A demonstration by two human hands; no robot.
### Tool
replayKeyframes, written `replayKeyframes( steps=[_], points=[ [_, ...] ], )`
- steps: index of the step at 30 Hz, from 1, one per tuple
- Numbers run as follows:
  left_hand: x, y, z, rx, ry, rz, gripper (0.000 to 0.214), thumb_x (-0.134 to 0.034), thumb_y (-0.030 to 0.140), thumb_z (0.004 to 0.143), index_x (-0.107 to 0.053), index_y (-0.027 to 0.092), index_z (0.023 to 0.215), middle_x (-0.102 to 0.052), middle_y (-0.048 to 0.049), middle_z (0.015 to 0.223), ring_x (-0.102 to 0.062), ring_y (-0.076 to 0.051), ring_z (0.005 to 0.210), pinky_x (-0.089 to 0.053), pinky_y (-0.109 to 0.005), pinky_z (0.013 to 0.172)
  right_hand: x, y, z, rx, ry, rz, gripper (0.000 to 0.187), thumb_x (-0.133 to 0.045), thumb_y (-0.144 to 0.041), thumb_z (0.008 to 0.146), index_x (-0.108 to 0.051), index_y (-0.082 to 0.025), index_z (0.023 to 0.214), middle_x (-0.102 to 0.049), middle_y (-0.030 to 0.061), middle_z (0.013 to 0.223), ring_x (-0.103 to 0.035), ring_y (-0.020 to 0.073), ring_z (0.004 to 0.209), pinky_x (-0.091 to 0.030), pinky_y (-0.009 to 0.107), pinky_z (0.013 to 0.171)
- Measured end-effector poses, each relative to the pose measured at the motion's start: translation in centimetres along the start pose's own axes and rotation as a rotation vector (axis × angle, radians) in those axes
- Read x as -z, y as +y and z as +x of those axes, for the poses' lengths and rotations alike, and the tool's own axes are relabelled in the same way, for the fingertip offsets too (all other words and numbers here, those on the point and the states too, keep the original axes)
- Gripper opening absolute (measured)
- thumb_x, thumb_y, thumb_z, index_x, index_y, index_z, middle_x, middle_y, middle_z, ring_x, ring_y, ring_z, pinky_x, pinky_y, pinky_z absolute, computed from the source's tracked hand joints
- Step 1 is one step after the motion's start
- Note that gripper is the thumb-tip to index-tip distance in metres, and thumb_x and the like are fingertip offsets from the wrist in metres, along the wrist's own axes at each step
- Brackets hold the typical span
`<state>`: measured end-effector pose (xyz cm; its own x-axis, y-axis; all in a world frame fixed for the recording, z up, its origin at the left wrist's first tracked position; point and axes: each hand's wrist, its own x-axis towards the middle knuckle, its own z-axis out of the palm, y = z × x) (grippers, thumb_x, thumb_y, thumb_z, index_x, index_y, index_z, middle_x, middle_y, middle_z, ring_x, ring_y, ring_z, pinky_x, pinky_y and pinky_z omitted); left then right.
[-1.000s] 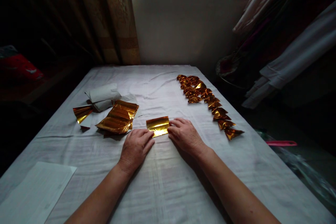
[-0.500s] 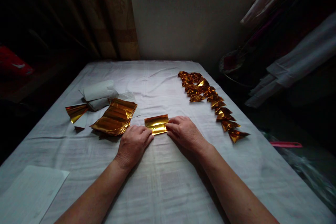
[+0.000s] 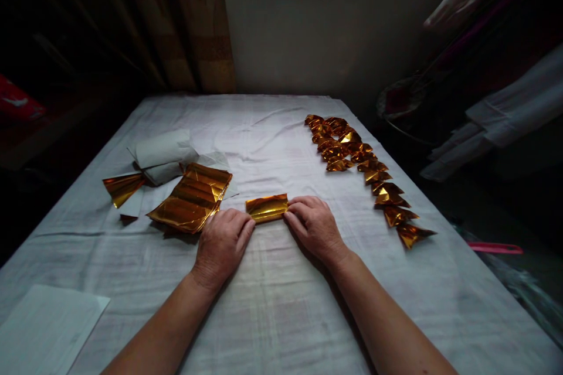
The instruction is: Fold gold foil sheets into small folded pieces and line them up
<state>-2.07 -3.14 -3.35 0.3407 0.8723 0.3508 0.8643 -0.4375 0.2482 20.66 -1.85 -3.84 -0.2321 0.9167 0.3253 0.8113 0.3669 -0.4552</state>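
Observation:
A sheet of gold foil paper (image 3: 266,207), partly folded along its near edge, lies on the cloth-covered table between my hands. My left hand (image 3: 223,241) has its fingers closed on the sheet's near left corner. At the right end, my right hand (image 3: 315,225) pinches the edge between thumb and fingers. Just left of my left hand is a stack of gold foil sheets (image 3: 191,196), its top sheet creased. Several folded gold foil pieces (image 3: 387,194) stand in rows on the right side of the table.
Behind the stack lies a crumpled white paper wrapper (image 3: 162,149), with a loose gold piece (image 3: 123,187) beside it. A white sheet (image 3: 48,325) rests at the near left. A pink handle (image 3: 495,248) shows past the right edge. Curtain (image 3: 193,23) and wall stand behind the table (image 3: 264,108).
The near edge of the gold sheet has been folded over further, so the sheet looks narrower. Both hands stay at its ends. The camera view has shifted slightly.

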Motion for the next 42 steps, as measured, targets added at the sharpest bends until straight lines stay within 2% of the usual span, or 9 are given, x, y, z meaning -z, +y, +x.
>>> replayKeyframes(
  steps=[8,12,14,17,20,28,37,42],
  points=[
    [-0.4,-0.2,0.2,0.054,0.026,-0.017,0.026,-0.044,0.033,0.098,-0.064,0.019,0.091,-0.071,-0.0060,0.087,-0.063,-0.023,0.080,-0.047,-0.037,0.075,-0.7,-0.7,0.1,-0.076,0.035,-0.053,0.020,-0.052,-0.031,0.094,-0.065,-0.022,0.082,-0.069,0.0070,0.100,-0.058,0.0222,0.096,-0.040,0.035,0.086],
    [-0.2,0.3,-0.1,0.058,0.111,-0.030,0.027,-0.046,0.029,0.097,-0.060,0.016,0.117,-0.069,-0.0086,0.095,-0.064,-0.024,0.087,-0.050,-0.038,0.081,-1.0,-0.8,0.2,-0.099,0.034,-0.094,0.019,-0.054,-0.031,0.094,-0.063,-0.022,0.080,-0.068,0.0061,0.098,-0.057,0.0224,0.095,-0.038,0.035,0.083],
    [0.0,1.0,-0.3,-0.007,0.148,-0.040,0.029,-0.046,0.025,0.097,-0.059,0.019,0.122,-0.068,-0.0102,0.105,-0.062,-0.025,0.099,-0.050,-0.040,0.090,-1.0,-0.8,0.3,-0.104,0.026,-0.110,0.018,-0.054,-0.030,0.094,-0.063,-0.022,0.080,-0.068,0.0059,0.098,-0.056,0.0223,0.095,-0.037,0.035,0.083],
    [-0.1,2.1,-0.6,-0.184,0.088,-0.084,0.031,-0.046,0.021,0.096,-0.062,0.023,0.122,-0.067,-0.0086,0.117,-0.058,-0.025,0.115,-0.047,-0.043,0.103,-1.0,-0.8,0.3,-0.109,0.018,-0.135,0.018,-0.053,-0.030,0.094,-0.063,-0.021,0.081,-0.067,0.0060,0.098,-0.056,0.0218,0.094,-0.037,0.034,0.082],
    [-0.5,2.7,-0.8,-0.285,0.010,-0.085,0.035,-0.044,0.026,0.097,-0.060,0.020,0.128,-0.064,-0.0095,0.130,-0.053,-0.026,0.127,-0.043,-0.046,0.110,-1.1,-0.7,0.3,-0.114,0.016,-0.136,0.019,-0.054,-0.031,0.094,-0.063,-0.021,0.081,-0.067,0.0061,0.100,-0.056,0.0220,0.095,-0.037,0.035,0.083],
    [-1.4,2.4,-1.1,-0.266,-0.072,-0.034,0.045,-0.047,0.037,0.097,-0.057,0.011,0.133,-0.057,-0.0145,0.140,-0.048,-0.029,0.135,-0.039,-0.048,0.114,-1.1,-0.7,0.3,-0.116,0.023,-0.122,0.019,-0.053,-0.031,0.094,-0.063,-0.021,0.082,-0.067,0.0063,0.099,-0.055,0.0225,0.094,-0.037,0.035,0.082],
    [-1.9,2.3,-1.5,-0.211,-0.117,-0.014,0.052,-0.047,0.042,0.097,-0.050,0.013,0.140,-0.053,-0.0134,0.144,-0.046,-0.028,0.136,-0.035,-0.046,0.116,-1.0,-0.9,0.3,-0.137,0.009,-0.144,0.016,-0.053,-0.031,0.094,-0.061,-0.021,0.084,-0.065,0.0060,0.095,-0.054,0.0227,0.092,-0.036,0.035,0.081],
    [-2.0,2.4,-1.6,-0.189,-0.128,-0.004,0.054,-0.046,0.042,0.096,-0.047,0.014,0.142,-0.051,-0.0133,0.146,-0.046,-0.028,0.136,-0.034,-0.045,0.116,-1.1,-0.9,0.3,-0.153,0.016,-0.153,0.011,-0.054,-0.027,0.093,-0.063,-0.022,0.096,-0.064,0.0052,0.097,-0.054,0.0225,0.093,-0.036,0.035,0.081]
  ],
)
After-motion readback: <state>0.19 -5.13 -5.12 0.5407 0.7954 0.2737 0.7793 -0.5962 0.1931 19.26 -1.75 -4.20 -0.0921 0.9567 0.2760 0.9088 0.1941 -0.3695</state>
